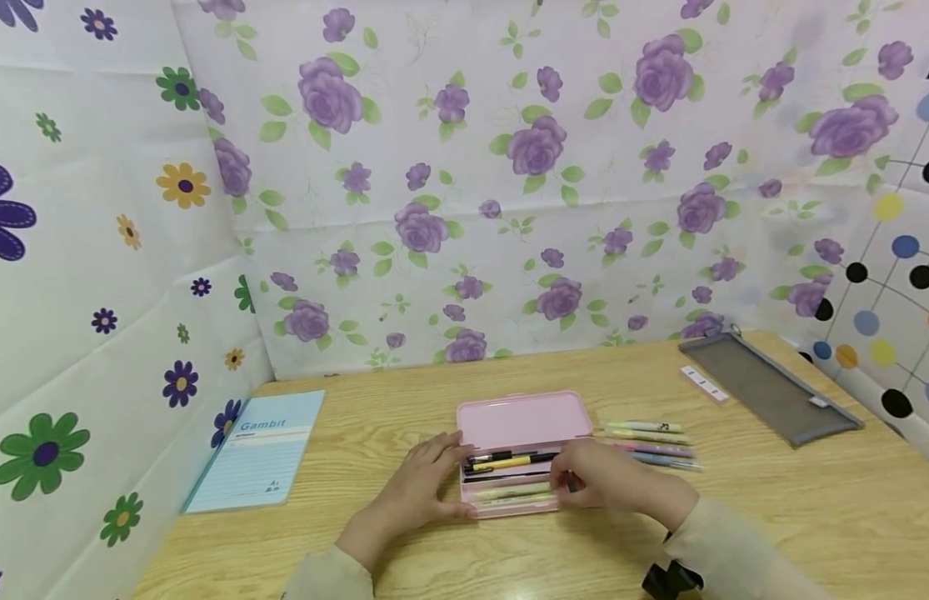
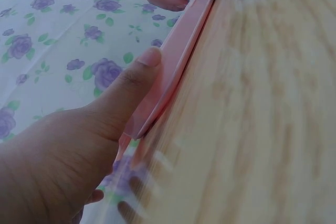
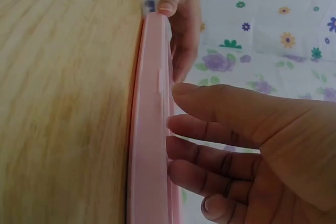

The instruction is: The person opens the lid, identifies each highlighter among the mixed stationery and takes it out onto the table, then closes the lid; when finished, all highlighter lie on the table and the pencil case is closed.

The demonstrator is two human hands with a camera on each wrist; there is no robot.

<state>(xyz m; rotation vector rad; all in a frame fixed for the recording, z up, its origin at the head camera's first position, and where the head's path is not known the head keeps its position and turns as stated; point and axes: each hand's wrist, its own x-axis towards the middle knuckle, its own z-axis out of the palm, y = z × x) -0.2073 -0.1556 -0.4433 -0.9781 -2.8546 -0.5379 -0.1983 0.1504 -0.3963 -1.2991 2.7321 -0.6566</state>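
Observation:
A pink pencil case lies on the table with its lid folded back. Inside its rear part are black pens and a yellow-and-black pen; pale yellow pens lie along its front part. My left hand holds the case's left end, thumb on the front corner and fingers towards the hinge. In the left wrist view that thumb presses along the pink front wall. My right hand is at the right end, fingertips bent over the front rim by the pale pens. In the right wrist view, nothing shows between its thumb and fingers.
Several slim pens lie right of the case, behind the right hand. A grey mesh zip pouch and a small white-and-pink strip are at the back right. A blue notebook lies on the left. Flowered cloth hangs behind the table.

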